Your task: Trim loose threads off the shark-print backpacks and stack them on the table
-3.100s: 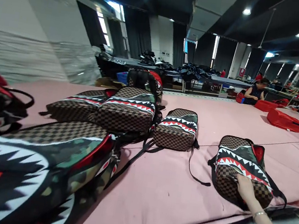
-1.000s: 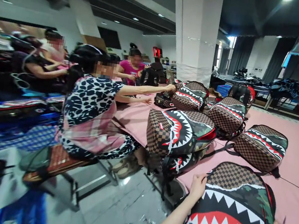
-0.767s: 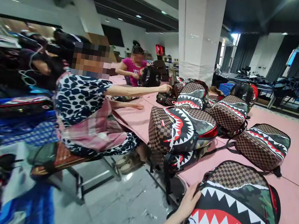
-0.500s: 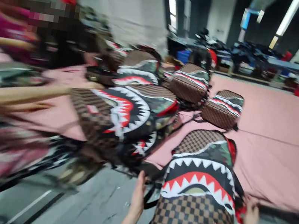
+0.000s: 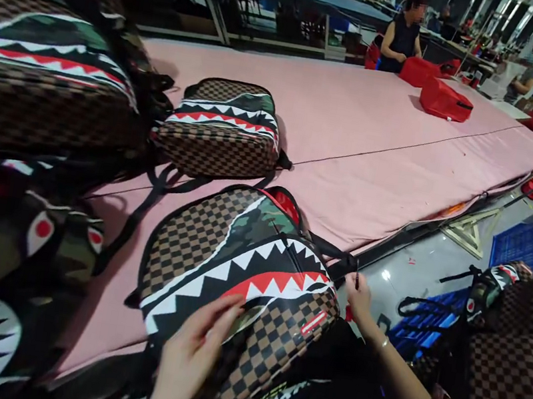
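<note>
A checkered backpack (image 5: 202,223) with a shark-mouth print and a camouflage patch leans tilted against the table edge, close to my body. My left hand (image 5: 196,343) lies over its front at the printed mouth, fingers loosely bent, thumb a little apart, with nothing visible in them. At the bag's right side, my right hand (image 5: 358,296) is closed beside a black strap (image 5: 334,251). A small dark piece pokes up from these fingers, with a bit of red below; what it is I cannot make out.
A smaller shark-print backpack (image 5: 219,141) lies on the pink-covered table (image 5: 348,131). More backpacks (image 5: 45,90) crowd the left. Red bags (image 5: 444,99) and a person (image 5: 404,36) are at the far end. Right, blue crates (image 5: 517,242) and a checkered bag (image 5: 513,333) stand low.
The view has swung right. My left hand has moved from beside the backpack onto its front. The backpack now sits more tilted, and my right hand stays at its right side.
</note>
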Action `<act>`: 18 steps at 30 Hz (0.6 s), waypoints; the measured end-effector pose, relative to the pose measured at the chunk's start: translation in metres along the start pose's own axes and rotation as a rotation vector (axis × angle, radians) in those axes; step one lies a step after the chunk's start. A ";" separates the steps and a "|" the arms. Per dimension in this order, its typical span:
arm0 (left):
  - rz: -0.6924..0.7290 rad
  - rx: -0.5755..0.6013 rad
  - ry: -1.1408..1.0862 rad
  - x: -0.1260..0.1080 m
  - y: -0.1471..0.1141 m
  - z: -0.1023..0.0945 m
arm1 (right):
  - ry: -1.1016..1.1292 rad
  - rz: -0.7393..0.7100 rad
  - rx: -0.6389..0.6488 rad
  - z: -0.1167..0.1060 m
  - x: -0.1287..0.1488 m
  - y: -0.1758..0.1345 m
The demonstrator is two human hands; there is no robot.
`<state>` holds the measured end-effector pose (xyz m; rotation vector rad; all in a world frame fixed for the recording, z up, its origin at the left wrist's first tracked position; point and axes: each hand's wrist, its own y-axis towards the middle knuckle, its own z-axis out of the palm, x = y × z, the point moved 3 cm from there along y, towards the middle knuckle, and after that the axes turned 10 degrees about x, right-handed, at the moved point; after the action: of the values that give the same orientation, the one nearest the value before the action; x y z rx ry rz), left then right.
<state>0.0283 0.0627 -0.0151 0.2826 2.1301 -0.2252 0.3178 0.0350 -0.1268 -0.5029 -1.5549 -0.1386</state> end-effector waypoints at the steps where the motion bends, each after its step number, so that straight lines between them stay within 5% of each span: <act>1: 0.115 0.132 0.046 -0.016 0.009 0.010 | -0.013 0.020 0.002 -0.006 0.000 -0.013; 4: 0.406 0.424 0.236 -0.054 0.033 0.043 | -0.031 0.089 0.025 -0.018 -0.003 -0.054; 8: 0.557 0.706 0.383 -0.076 0.052 0.079 | 0.030 0.189 0.172 -0.017 -0.006 -0.096; 13: 0.495 0.864 0.337 -0.084 0.067 0.100 | 0.102 0.196 0.236 -0.010 0.006 -0.112; 18: 0.370 0.879 0.220 -0.079 0.071 0.105 | -0.079 0.130 0.202 -0.007 0.026 -0.107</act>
<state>0.1740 0.0930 -0.0087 1.2399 2.0210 -0.9386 0.2828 -0.0574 -0.0775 -0.4521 -1.5877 0.1391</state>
